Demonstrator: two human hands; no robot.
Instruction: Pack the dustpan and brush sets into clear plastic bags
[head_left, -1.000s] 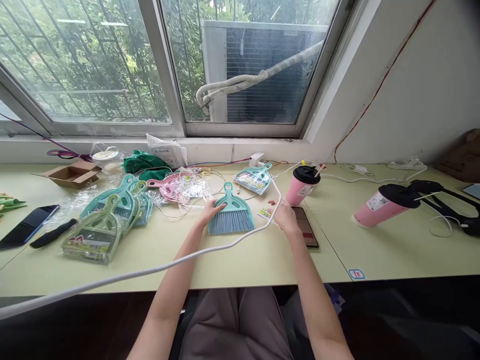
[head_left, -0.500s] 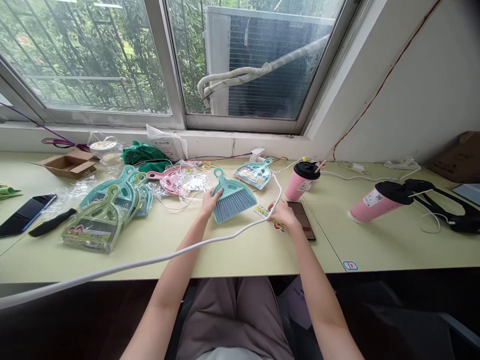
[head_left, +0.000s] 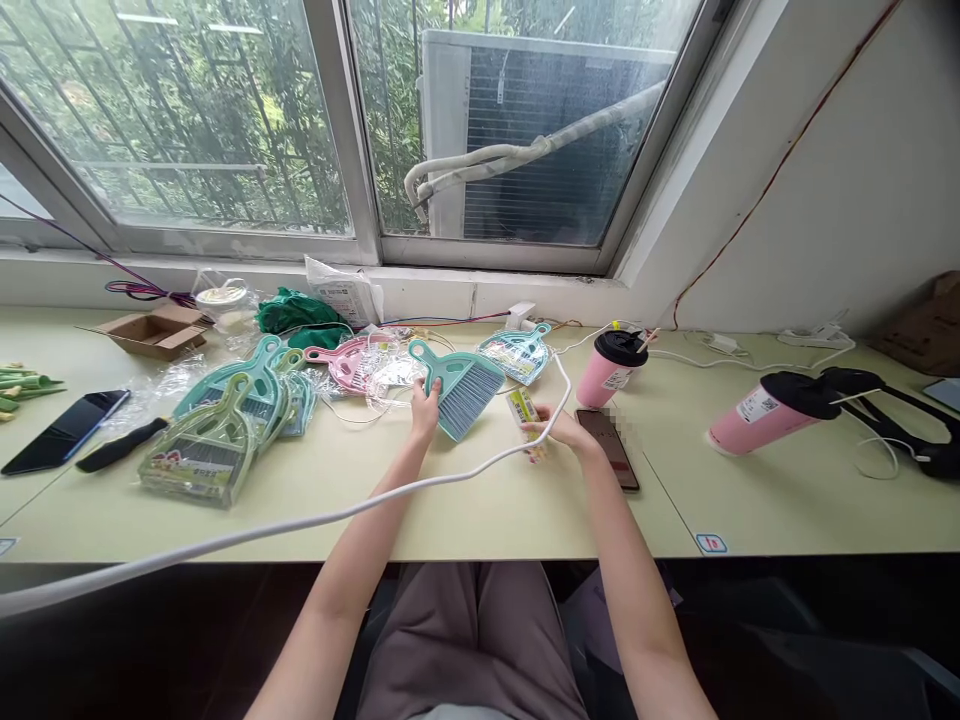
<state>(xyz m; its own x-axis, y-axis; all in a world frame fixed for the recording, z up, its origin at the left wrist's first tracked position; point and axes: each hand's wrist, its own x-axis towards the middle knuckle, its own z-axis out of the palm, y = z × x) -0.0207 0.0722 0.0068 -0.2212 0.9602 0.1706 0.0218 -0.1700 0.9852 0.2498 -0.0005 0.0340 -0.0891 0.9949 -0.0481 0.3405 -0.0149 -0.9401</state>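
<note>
My left hand (head_left: 425, 408) is closed on a teal hand brush with dustpan (head_left: 469, 396), its grey bristles facing right and toward me. Between the fingers of my right hand (head_left: 559, 430) is a yellow printed card label (head_left: 523, 412), tilted upright above the table. A white cable (head_left: 480, 464) crosses in front of my right fingers and hides part of them. Just right of that hand lies a phone (head_left: 609, 450) on the table. Behind the brush rests a wrapped teal dustpan set (head_left: 517, 354).
Several wrapped dustpan sets (head_left: 199, 455) lie at left, near a black-handled tool (head_left: 122, 445) and a dark phone (head_left: 66, 432). An open cardboard box (head_left: 154, 333) stands behind. Two pink cups (head_left: 765, 415) with black lids are at right, one tilted in view. A pink set (head_left: 349, 362) lies mid-left.
The brush set has turned, its handle swinging left. My right hand has drawn the label up and left, turning it more upright. The whole view has shifted slightly.
</note>
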